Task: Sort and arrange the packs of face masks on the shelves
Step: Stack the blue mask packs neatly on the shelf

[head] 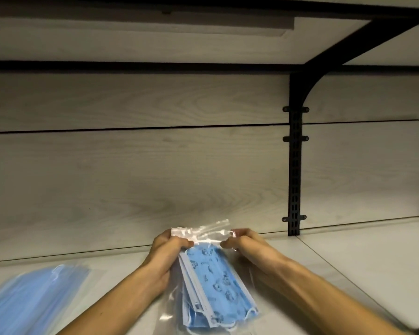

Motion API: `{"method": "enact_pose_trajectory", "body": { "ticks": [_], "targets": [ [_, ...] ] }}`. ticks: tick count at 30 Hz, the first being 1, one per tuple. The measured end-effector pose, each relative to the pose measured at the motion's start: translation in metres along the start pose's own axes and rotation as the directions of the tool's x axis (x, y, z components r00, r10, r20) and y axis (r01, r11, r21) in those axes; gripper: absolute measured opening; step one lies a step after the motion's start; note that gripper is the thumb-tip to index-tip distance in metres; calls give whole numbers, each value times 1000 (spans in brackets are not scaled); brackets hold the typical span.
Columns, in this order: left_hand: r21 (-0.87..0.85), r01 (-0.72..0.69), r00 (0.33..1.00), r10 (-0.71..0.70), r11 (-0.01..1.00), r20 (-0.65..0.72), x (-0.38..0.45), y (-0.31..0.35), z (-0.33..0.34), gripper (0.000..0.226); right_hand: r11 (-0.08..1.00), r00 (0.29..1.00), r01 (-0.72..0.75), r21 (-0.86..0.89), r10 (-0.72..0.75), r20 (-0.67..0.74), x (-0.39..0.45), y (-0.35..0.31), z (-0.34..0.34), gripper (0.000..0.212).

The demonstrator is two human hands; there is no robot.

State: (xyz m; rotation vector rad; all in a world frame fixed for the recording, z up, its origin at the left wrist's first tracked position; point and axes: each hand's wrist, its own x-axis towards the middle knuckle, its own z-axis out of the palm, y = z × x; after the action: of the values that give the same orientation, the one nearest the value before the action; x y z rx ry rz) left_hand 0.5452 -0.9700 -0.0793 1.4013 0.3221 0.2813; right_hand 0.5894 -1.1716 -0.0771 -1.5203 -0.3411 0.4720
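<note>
Left hand: the left hand (166, 252) pinches the top left corner of a clear plastic pack of blue printed face masks (211, 284).
Right hand: the right hand (246, 245) pinches the top right corner of the same pack.
Pack: hanging between both hands at 6 o'clock, over the pale shelf board (348, 257).
Second pack: a blurred clear pack of plain blue masks (32, 301) lies at 8 o'clock.
Bracket: a black metal shelf bracket (295, 165) stands at 3 o'clock.

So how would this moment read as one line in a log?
left hand: pinches printed mask pack top | right hand: pinches same top | plain blue pack: on shelf, left
</note>
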Motion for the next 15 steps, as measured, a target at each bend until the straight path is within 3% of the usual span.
{"method": "enact_pose_trajectory", "body": {
  "ticks": [3, 6, 8, 10, 13, 15],
  "targets": [
    [-67, -106, 993, 102, 992, -60, -5, 12, 3, 25, 1000, 999, -8, -29, 9, 48, -9, -10, -5, 50],
    [-161, -225, 973, 212, 961, -95, -12, 26, 1, 22, 995, 979, -22, -101, 41, 197, -13, -16, -2, 43],
    [-212, -276, 961, 265, 938, -79, -16, 33, -1, 27, 995, 974, -7, -101, 30, 226, -13, -15, 0, 58],
    [-278, -257, 964, 265, 926, -9, -21, 38, 1, 40, 995, 978, 56, -80, -38, 204, -14, -15, 4, 70],
    [-334, -210, 956, 264, 919, 127, -30, 41, 4, 40, 984, 983, 175, 20, -176, 42, -16, -17, 3, 41],
    [-201, -254, 946, 286, 946, 153, -32, 33, 6, 52, 957, 955, 289, -28, -290, -55, -17, -19, 4, 29]
  ]
}}
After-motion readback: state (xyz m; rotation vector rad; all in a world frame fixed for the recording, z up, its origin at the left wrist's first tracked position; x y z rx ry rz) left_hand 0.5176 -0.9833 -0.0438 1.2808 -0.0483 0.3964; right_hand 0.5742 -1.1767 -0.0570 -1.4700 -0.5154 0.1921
